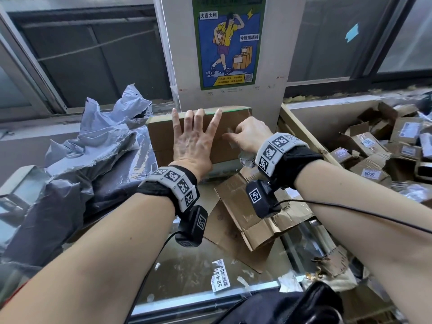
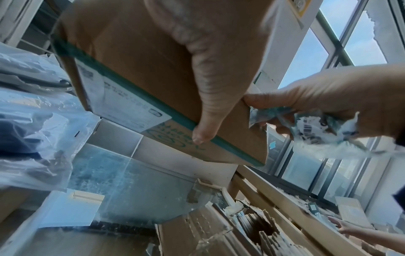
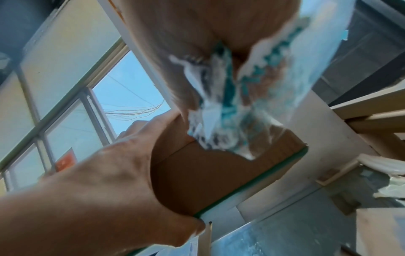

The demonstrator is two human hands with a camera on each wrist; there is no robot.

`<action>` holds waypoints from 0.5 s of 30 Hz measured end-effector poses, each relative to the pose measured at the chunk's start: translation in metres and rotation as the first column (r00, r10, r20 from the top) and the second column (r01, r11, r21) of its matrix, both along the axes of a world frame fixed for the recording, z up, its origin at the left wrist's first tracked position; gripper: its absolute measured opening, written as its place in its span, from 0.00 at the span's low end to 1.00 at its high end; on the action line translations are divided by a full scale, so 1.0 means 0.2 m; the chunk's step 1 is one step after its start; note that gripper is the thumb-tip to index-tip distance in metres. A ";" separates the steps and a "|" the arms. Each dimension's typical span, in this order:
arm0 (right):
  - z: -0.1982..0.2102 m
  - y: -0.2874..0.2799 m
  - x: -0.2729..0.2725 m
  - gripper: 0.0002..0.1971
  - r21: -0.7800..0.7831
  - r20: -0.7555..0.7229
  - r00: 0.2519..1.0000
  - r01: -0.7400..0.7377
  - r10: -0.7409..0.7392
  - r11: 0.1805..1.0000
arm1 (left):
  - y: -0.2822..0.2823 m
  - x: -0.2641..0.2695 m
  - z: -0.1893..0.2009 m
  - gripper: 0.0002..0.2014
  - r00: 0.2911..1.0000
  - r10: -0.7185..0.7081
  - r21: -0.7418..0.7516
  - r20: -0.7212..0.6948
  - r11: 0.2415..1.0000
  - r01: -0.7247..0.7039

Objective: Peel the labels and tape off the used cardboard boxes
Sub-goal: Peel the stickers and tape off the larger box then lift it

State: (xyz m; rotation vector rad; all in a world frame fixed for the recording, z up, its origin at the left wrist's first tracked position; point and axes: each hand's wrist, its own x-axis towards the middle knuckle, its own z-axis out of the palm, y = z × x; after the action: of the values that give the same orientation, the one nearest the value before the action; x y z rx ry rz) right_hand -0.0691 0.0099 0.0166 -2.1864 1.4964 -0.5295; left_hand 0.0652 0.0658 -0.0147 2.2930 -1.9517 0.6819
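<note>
A brown cardboard box (image 1: pixel 161 132) with green edges stands against the pillar. My left hand (image 1: pixel 194 136) lies flat on its top face with the fingers spread, pressing it down; the thumb (image 2: pixel 210 86) reaches over the near edge. A white printed label (image 2: pixel 118 102) is stuck to the box's side. My right hand (image 1: pixel 250 134) is at the right part of the top face, fingertips pinched at a strip of clear tape (image 1: pixel 230 133). A crumpled wad of peeled tape and label scraps (image 2: pixel 317 128) is held in its palm, also seen in the right wrist view (image 3: pixel 223 104).
Grey plastic mailer bags (image 1: pixel 93 148) pile up at the left. Flattened cardboard (image 1: pixel 245 218) lies on the glass counter (image 1: pixel 198 265), which has a loose label (image 1: pixel 221 275) on it. A wooden-edged bin (image 1: pixel 304 134) at the right holds several small boxes. Another person's hand (image 2: pixel 346 226) reaches there.
</note>
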 end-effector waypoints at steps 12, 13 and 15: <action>-0.03 0.01 -0.02 0.24 -0.029 0.241 0.963 -0.117 0.121 0.993 | 0.01 0.08 0.01 0.66 0.984 -0.050 0.014 -0.171 0.999 0.053; -0.03 0.02 -0.02 0.24 -0.026 0.257 0.958 -0.122 0.125 0.992 | 0.01 0.08 0.00 0.66 0.983 -0.052 0.013 -0.174 0.998 0.055; -0.04 0.02 -0.02 0.24 -0.021 0.281 0.950 -0.139 0.140 0.990 | 0.01 0.09 -0.01 0.66 0.983 -0.059 0.008 -0.176 0.998 0.061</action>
State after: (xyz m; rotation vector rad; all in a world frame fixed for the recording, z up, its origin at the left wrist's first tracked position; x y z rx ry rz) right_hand -0.0737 0.0139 0.0096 -2.0939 1.1829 -0.7573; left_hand 0.0841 0.0684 -0.0157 2.2066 -1.9409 0.4460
